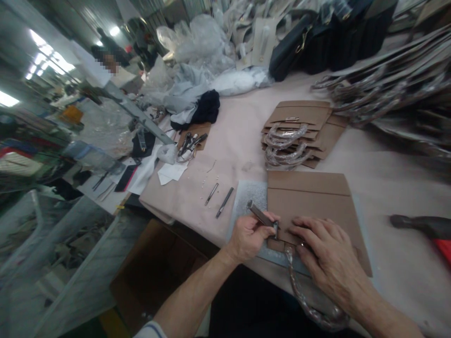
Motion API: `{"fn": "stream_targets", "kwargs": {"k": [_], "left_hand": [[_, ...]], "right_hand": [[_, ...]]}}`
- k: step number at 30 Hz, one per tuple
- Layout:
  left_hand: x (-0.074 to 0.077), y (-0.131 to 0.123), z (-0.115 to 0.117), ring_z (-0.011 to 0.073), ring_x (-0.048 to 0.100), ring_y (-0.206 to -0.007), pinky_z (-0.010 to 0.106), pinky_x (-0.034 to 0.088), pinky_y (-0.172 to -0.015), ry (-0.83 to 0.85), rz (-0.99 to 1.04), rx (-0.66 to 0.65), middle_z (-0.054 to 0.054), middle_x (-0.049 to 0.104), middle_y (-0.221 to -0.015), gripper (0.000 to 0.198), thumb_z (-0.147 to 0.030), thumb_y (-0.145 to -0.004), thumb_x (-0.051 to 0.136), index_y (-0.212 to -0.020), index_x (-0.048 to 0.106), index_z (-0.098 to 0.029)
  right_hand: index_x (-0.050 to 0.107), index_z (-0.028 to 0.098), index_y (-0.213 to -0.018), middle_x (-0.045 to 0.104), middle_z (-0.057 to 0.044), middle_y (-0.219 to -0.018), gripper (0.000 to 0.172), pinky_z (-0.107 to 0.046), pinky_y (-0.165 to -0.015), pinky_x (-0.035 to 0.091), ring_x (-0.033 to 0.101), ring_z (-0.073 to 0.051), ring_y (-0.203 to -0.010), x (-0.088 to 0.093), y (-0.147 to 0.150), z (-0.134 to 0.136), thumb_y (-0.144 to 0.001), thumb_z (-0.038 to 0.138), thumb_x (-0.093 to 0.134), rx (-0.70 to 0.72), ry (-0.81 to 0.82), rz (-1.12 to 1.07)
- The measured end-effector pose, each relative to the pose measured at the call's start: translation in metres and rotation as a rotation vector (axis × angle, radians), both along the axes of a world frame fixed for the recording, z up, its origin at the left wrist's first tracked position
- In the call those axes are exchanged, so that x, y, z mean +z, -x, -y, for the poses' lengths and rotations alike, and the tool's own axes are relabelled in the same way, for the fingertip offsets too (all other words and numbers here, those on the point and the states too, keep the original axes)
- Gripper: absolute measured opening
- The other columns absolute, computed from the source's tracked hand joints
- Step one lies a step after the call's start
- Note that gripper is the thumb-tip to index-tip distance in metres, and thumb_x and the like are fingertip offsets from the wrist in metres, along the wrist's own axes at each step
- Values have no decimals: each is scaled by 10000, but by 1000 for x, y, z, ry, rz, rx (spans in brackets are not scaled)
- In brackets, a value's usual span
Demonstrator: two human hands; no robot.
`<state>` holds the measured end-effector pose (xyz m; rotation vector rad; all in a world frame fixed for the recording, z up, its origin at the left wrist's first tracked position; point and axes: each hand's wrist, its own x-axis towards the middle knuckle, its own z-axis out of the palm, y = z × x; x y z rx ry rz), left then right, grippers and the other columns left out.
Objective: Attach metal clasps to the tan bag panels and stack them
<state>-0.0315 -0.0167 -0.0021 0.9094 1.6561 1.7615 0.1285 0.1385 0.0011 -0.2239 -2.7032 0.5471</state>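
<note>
My left hand [248,237] is closed round a slanted metal punch [259,213], its top end pointing up and left. The lower end is by the near left edge of a brown bag panel [310,197]; whether it touches cannot be made out. My right hand [326,246] lies with its fingers stretched out over the panel, pressing on its near part. A bag handle [296,286] wrapped in clear plastic hangs from the panel's near edge towards me. Beneath the panel is a pale grey board [246,197].
Two slim metal tools [224,203] and tiny pieces lie left of the board. Behind it is a stack of brown bag panels [299,115] with wrapped handles. A black and red tool [419,223], partly cut off, lies at right. Dark bags [324,44] stand at the back.
</note>
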Motion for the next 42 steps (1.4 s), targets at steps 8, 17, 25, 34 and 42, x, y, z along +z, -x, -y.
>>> {"fn": "stream_targets", "kwargs": {"k": [8,17,25,34,42], "left_hand": [[5,0,-3,214,735,-934,309,602,-842,-19,-92,-32,109,776,-1010,126,-186,-867,678,-981,698,-137],[3,-7,-6,211,747,-936,320,615,-873,-73,-406,59,111,779,-1014,98,-194,-888,662,-975,667,-149],[4,-2,-7,212,740,-945,329,611,-872,-23,-296,37,111,776,-1013,110,-183,-885,644,-985,671,-145],[2,-6,-8,202,737,-928,326,619,-862,-57,-472,23,98,764,-995,89,-221,-908,615,-962,646,-158],[4,-7,-10,209,731,-909,335,615,-847,-72,-524,27,108,754,-979,106,-183,-886,609,-975,654,-148]], "right_hand": [[630,241,-1157,628,-86,-1230,276,-561,-1009,387,552,-300,-1122,2,1,3,-968,276,432,-13,32,-9],[629,233,-1159,624,-89,-1242,267,-574,-1026,379,542,-309,-1130,-1,1,3,-954,288,466,-16,21,-10],[641,247,-1143,630,-80,-1225,257,-567,-1024,383,547,-303,-1106,1,2,3,-957,315,475,-27,17,-19],[618,249,-1180,622,-81,-1230,267,-577,-1019,385,538,-303,-1103,-2,1,3,-963,291,467,-16,11,-27],[643,250,-1129,657,-81,-1205,245,-585,-1006,416,579,-307,-1103,-4,0,0,-966,335,480,-27,79,-82]]}}
